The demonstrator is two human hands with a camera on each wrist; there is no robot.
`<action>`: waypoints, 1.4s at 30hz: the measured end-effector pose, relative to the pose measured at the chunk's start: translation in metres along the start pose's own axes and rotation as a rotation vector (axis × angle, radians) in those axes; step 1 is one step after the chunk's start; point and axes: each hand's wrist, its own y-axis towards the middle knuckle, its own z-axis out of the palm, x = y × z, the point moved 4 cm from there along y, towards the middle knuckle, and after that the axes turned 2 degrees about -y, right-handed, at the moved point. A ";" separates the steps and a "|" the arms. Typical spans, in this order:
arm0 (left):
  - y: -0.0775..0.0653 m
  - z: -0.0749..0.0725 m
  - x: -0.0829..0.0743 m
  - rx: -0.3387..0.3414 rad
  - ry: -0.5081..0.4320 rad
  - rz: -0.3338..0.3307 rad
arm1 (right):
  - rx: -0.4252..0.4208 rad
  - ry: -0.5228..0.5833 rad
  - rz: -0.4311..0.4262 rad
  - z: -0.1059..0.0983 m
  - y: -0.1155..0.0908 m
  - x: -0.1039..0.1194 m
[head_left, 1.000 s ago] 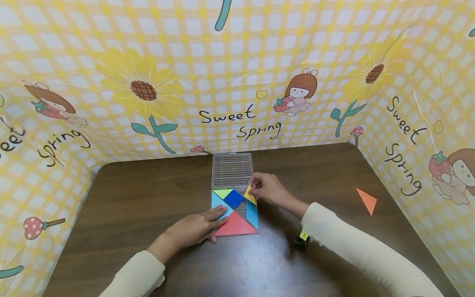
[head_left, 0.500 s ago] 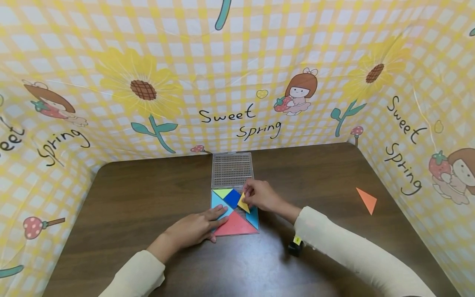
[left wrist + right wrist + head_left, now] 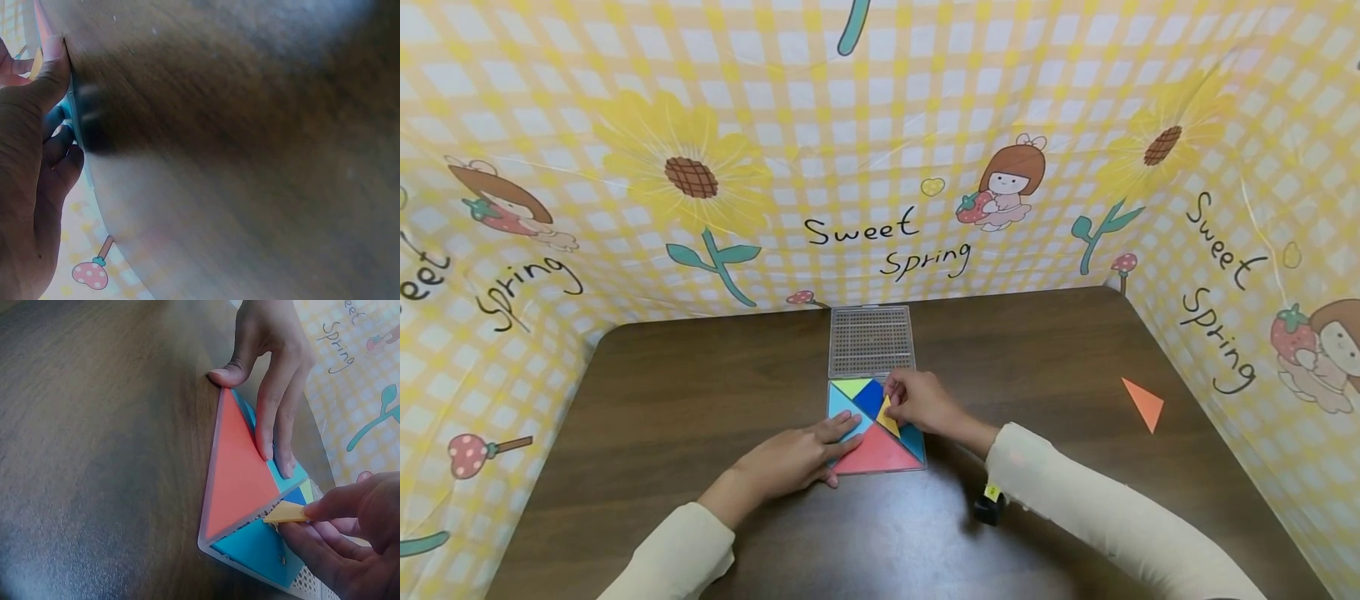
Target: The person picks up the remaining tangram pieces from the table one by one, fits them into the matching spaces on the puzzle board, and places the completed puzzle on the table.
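Coloured tangram pieces lie in a clear plastic tray (image 3: 207, 481). They are a red triangle (image 3: 880, 452), a light blue triangle (image 3: 842, 406), a dark blue square (image 3: 868, 398), a green triangle (image 3: 852, 387) and a blue parallelogram (image 3: 262, 550). My left hand (image 3: 793, 460) rests its fingers on the light blue and red pieces, its thumb by the tray's near edge. Between thumb and fingertips, my right hand (image 3: 925, 406) pinches a small yellow triangle (image 3: 286, 513), tilted over the gap between square and parallelogram. That hand hides the tray's far right corner.
The perforated lid (image 3: 871, 342) lies opened flat behind the tray. An orange triangle (image 3: 1144, 406) lies apart at the right on the brown table (image 3: 700, 367). Checked cloth (image 3: 865, 167) stands round the back and sides. A small black device (image 3: 989, 506) hangs below the right sleeve.
My right hand has brought the yellow triangle left and nearer, from the tray's right edge to the gap beside the dark blue square. My left hand has stayed in place.
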 end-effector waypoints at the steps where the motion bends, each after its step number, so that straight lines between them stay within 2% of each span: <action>1: 0.000 0.000 0.000 0.000 0.000 0.000 | -0.002 -0.006 0.006 0.000 0.000 0.000; 21: 0.000 -0.002 -0.001 -0.001 -0.007 -0.004 | -0.069 -0.067 0.082 0.001 -0.003 0.006; 31: 0.000 -0.001 -0.001 0.005 -0.016 -0.012 | -0.114 -0.165 0.015 0.000 -0.001 0.006; 36: 0.000 0.000 -0.001 0.023 -0.019 -0.025 | -0.122 -0.232 0.018 0.000 0.000 0.002; 42: 0.000 -0.001 -0.001 0.015 -0.014 -0.023 | -0.107 -0.216 0.027 0.002 0.002 0.000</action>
